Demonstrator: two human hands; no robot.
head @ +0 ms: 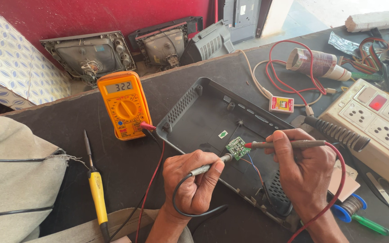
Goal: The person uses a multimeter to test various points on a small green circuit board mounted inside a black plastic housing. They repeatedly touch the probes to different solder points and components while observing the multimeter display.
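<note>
From the head camera I see my left hand (pixel 194 182) curled tight around a black probe (pixel 210 165), my right hand (pixel 300 164) pinching a red probe (pixel 284 144), both tips touching a small green circuit board (pixel 237 148) inside a black plastic casing (pixel 203 112), yellow meter (pixel 124 105) just beside it.

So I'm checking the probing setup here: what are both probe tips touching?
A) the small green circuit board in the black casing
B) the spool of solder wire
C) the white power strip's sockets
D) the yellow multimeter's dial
A: the left hand holds the black probe and the right hand the red probe, both tips meeting the small green circuit board inside the black plastic casing.
</note>
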